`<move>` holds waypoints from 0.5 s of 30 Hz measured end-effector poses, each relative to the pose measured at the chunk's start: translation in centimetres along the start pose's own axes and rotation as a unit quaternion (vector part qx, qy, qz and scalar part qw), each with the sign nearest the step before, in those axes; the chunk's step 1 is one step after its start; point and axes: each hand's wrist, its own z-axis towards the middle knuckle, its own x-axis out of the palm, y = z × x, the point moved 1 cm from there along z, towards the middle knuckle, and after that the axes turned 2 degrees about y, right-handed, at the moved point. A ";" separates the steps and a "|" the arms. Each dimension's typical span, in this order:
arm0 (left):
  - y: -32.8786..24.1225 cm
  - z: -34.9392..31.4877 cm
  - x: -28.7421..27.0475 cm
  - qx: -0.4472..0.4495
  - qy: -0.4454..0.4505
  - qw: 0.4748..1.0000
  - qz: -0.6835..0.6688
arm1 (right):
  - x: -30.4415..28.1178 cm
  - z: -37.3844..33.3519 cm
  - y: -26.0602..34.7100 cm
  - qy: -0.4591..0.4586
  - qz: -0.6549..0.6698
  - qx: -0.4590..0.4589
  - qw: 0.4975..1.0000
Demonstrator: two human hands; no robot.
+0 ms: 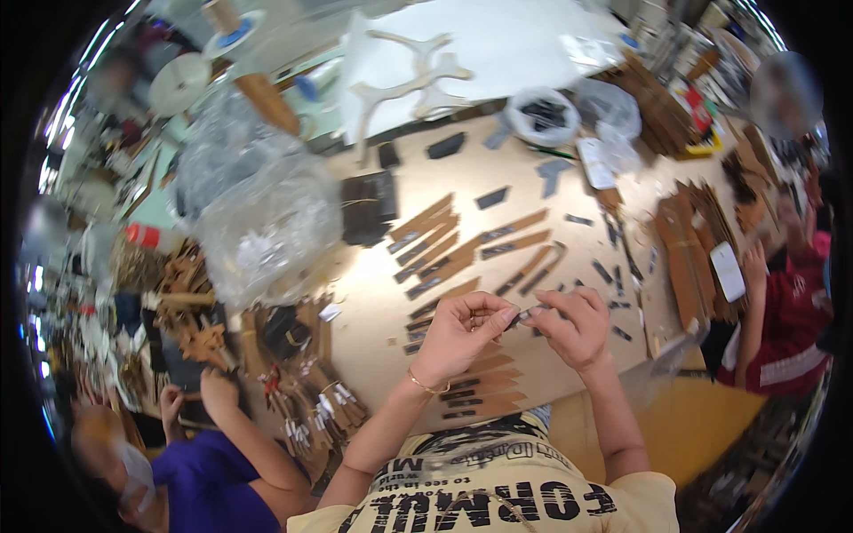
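Observation:
Above the near part of the table, my left hand (456, 334) pinches one end of a small dark strip (523, 315). The strip's other end is between the closed fingers of my right hand (577, 327). Its exact kind is too small to make out. Beyond my hands lie rows of brown leather strips (426, 233) with dark pieces at their ends. More brown strips (493, 382) fan out below my hands, close to my body. Small loose dark pieces (603, 272) are scattered right of the rows.
Large clear plastic bags (267, 240) stand at the left, near dark stacked pieces (369, 206). A white bag of dark pieces (543, 115) sits at the back. Bundled brown leather (689, 258) and a phone (728, 272) are at the right. Co-workers sit at both sides.

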 end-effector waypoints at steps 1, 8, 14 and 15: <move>-0.2 -0.3 -1.0 0.019 -0.032 0.999 -0.006 | 1.2 0.9 0.0 0.022 0.067 0.020 0.997; -2.7 -0.8 -6.9 0.165 -0.255 0.918 0.256 | 8.6 6.3 0.9 0.108 0.519 0.378 0.759; -2.9 2.5 -9.8 0.124 -0.251 0.935 0.218 | 13.0 9.6 -1.9 0.243 0.476 0.441 0.721; -2.7 3.0 -10.2 0.105 -0.251 0.941 0.200 | 13.6 9.8 -2.2 0.249 0.457 0.438 0.733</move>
